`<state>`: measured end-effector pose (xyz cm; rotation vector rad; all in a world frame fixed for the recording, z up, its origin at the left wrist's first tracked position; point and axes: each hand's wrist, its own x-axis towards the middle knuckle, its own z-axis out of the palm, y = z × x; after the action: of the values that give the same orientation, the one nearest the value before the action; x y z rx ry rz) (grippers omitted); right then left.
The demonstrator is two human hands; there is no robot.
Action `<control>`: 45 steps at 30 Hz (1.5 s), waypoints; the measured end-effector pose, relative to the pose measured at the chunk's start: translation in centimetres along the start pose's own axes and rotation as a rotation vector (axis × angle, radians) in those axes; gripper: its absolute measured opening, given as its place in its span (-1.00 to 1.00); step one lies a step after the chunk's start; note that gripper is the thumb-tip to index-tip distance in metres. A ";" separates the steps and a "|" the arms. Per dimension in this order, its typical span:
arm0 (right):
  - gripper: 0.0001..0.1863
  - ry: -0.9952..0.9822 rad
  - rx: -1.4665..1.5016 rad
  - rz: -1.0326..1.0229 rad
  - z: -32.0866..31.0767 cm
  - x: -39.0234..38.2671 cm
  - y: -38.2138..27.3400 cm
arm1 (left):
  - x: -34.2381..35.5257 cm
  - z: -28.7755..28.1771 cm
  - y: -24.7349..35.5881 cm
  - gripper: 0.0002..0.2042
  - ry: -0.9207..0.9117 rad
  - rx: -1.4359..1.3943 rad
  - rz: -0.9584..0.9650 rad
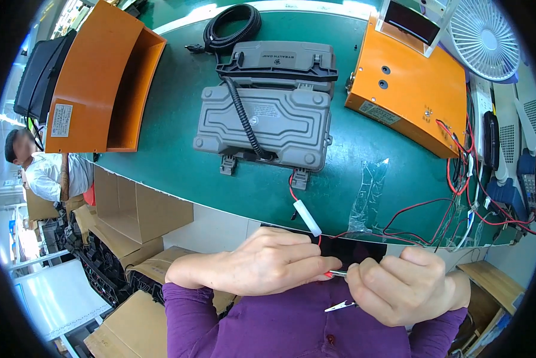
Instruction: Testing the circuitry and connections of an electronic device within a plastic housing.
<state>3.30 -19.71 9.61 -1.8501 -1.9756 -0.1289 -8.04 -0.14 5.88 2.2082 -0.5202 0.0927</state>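
My left hand [274, 261] is closed in a pinch at the table's front edge, on a red wire end [329, 274]. A red wire runs from the grey plastic case [262, 125] through a white tube [307, 218] to this hand. Close on its right, my right hand [399, 287] is closed around a slim metal alligator clip [338, 273], whose tip meets the red end between the hands. Whether it bites on the wire is hidden by the fingers. A second alligator clip [341, 306] sticks out below my right hand, its jaws pointing left.
An orange power box [408, 83] with red and black leads [459, 173] stands at right, beside a white fan [488, 39]. Clear tape [368, 197] lies on the green table [172, 161]. An orange shelf box [95, 83] and a person [50, 170] are at left.
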 end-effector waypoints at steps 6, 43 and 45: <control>-0.88 -0.094 -0.026 -0.005 0.7 0.2 -0.5 | -0.3 0.3 -0.8 -0.80 -0.175 -0.291 -0.068; -0.80 0.116 0.364 0.383 8.5 1.8 3.3 | -2.3 3.1 -6.6 -0.71 0.498 -0.195 -0.246; -0.80 0.098 0.389 0.395 8.2 2.0 3.5 | -2.2 3.1 -6.7 -0.70 0.495 -0.146 -0.218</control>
<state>4.62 -14.62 2.15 -1.8820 -1.4131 0.2602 -7.69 1.97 -1.46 1.9876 -0.0105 0.4563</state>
